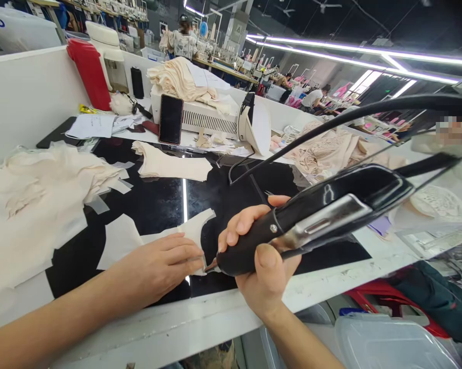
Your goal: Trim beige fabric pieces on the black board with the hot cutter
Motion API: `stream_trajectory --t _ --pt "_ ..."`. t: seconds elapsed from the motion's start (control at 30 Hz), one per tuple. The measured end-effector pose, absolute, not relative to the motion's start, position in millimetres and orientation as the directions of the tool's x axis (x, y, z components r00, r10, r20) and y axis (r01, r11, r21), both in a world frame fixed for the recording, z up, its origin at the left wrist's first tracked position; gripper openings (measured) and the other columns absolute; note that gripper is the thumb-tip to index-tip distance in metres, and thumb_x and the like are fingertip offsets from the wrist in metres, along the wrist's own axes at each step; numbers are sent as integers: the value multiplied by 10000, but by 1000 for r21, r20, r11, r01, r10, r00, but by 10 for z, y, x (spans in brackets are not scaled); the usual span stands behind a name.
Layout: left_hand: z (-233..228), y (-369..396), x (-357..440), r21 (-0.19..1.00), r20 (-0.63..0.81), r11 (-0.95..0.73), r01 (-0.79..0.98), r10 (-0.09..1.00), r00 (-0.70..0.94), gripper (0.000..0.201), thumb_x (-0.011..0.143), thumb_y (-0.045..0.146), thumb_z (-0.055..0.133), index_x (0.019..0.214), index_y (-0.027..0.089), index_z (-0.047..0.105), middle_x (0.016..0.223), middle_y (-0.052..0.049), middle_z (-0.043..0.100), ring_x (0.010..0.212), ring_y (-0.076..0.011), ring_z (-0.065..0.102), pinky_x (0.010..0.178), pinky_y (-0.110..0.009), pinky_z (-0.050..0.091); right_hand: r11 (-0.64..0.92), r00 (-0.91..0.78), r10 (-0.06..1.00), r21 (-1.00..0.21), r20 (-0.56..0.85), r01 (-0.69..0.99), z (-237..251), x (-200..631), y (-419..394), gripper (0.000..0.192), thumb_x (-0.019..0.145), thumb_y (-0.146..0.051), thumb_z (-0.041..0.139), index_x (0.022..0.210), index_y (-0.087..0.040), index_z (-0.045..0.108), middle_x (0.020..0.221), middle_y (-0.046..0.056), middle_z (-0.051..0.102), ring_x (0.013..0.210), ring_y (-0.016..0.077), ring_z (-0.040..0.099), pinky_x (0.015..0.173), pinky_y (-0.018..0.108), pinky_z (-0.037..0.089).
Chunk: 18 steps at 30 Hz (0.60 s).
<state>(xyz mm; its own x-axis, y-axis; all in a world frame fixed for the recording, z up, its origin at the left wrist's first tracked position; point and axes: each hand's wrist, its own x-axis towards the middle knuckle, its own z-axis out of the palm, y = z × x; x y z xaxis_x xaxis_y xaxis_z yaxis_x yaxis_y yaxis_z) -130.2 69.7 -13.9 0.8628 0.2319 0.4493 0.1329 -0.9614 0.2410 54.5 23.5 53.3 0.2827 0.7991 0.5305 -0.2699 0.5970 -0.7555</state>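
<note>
While the right hand [259, 256] grips the black, chrome-trimmed handheld cutting tool [315, 218], its tip meets the cream, curved fabric piece [192, 233] on the glossy black worktop [158, 202], just at 3 o'clock of the left hand [162, 266], which presses flat, fingers together, on that cloth. Those fingertips sit so near the tip that a slip could, I reckon, nick them or spoil the edge. Hand and tool hide the tip itself; the black hose [331, 125] runs out of frame at 2 o'clock
</note>
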Motion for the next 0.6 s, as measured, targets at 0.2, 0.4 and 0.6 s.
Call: stream_trajectory --t 0.2,0.4,0.6 --pt "-34 665 -1311 270 466 -954 129 246 850 233 1083 178 479 1214 163 671 1125 -61 730 1054 -191 677 1105 -378 507 587 248 808 -760 534 -278 531 566 205 442 899 -426 779 1252 -329 530 849 -41 618 578 112 579 489 251 533" --pt "228 507 -1311 359 350 -931 71 204 914 220 1079 214 485 1091 231 704 989 -7 751 921 -154 694 1024 -270 551 639 366 758 -728 540 -247 666 848 366 398 888 -357 788 1197 -294 545 847 -55 637 585 107 607 529 260 554" --pt "357 574 -1307 216 388 -975 48 131 912 284 1102 191 427 1165 234 700 1067 35 774 948 -108 715 1169 -231 425 639 395 744 -747 539 -183 583 1041 510 374 882 -362 790 1133 -292 522 823 -69 627 579 107 590 546 266 533"
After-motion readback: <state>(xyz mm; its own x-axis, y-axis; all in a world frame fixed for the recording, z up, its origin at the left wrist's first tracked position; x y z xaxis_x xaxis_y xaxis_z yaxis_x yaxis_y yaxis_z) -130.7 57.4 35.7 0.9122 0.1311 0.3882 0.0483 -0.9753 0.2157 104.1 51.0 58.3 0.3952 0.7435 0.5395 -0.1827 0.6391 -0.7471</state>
